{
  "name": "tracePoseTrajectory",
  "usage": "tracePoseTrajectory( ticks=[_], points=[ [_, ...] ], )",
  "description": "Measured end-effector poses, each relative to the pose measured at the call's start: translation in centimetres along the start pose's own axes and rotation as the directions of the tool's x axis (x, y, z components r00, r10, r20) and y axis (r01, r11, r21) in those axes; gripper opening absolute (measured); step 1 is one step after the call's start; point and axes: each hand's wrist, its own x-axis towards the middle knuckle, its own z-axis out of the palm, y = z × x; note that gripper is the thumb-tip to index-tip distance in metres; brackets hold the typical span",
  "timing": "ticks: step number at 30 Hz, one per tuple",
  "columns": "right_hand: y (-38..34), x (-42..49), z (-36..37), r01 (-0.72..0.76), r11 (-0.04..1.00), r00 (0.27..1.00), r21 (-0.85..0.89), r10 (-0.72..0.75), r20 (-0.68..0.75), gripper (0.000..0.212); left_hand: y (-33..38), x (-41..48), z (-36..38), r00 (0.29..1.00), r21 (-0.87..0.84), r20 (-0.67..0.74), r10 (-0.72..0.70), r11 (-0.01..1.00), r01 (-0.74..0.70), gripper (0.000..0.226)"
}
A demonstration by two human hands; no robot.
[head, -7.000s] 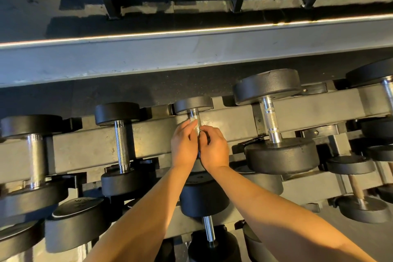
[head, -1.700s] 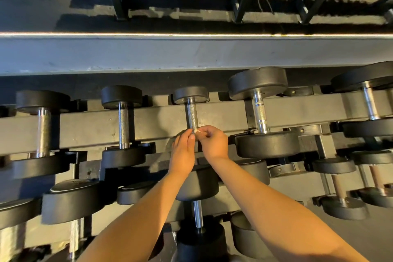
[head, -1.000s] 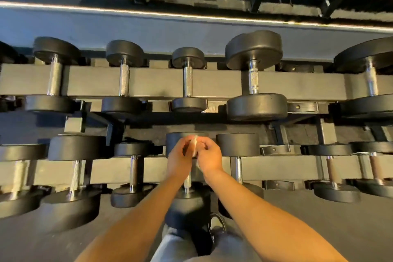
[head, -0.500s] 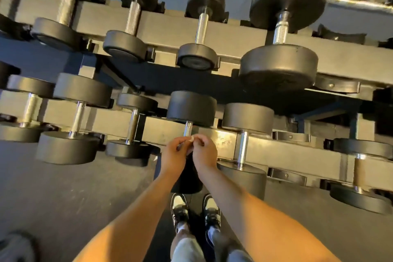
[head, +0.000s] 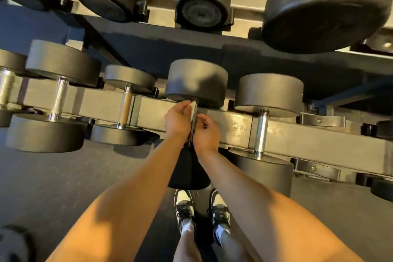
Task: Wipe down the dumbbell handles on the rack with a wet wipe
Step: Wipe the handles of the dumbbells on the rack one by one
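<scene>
Mid-frame, our left hand (head: pixel 176 120) and right hand (head: pixel 207 134) pinch what seems a limp wet wipe (head: pixel 193 109) round the rigid handle (head: pixel 192 128).

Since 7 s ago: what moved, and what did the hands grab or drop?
Left hand and right hand left the small top-row dumbbell and moved down to the lower-row dumbbell beneath, fingers holding the wipe there. Everything else stayed racked.

Black dumbbell heads (head: pixel 196 81), silver handles (head: pixel 261 132)
</scene>
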Motion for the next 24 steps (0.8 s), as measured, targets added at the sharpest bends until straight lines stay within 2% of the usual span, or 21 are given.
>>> tracePoseTrajectory(
  ticks=[3,9,14,17,21,24],
  points=[
    [0.3,0.2,0.4,0.044,0.998,0.999,-0.039,-0.045,-0.007,0.021,-0.7,0.9,0.5,1.0,0.024,0.0,-0.013,1.0,0.013,0.02],
    [1.2,-0.6,0.3,0.078,0.988,0.997,-0.136,-0.08,-0.01,0.019,-2.1,0.7,-0.9,0.998,0.26,0.044,-0.043,0.965,0.03,0.012],
    [1.3,-0.4,0.0,0.128,0.976,0.992,-0.174,-0.129,0.005,0.015,-1.2,1.6,-0.8,0.999,0.138,0.041,0.032,0.99,-0.038,0.015],
    [1.5,-0.5,0.1,0.169,0.954,0.985,-0.248,-0.169,0.021,0.016,-1.4,1.1,-0.4,0.999,0.18,0.042,0.01,0.984,-0.017,0.015],
    [1.0,-1.2,0.7,0.125,0.931,0.99,-0.344,-0.139,-0.014,0.015,-1.9,0.3,-1.5,0.993,0.332,0.114,-0.028,0.943,-0.011,0.007],
    [0.2,-1.8,1.5,0.071,0.934,0.994,-0.351,-0.097,-0.056,0.021,-2.2,0.4,-2.2,0.986,0.305,0.162,-0.034,0.952,-0.017,0.006]
  ],
)
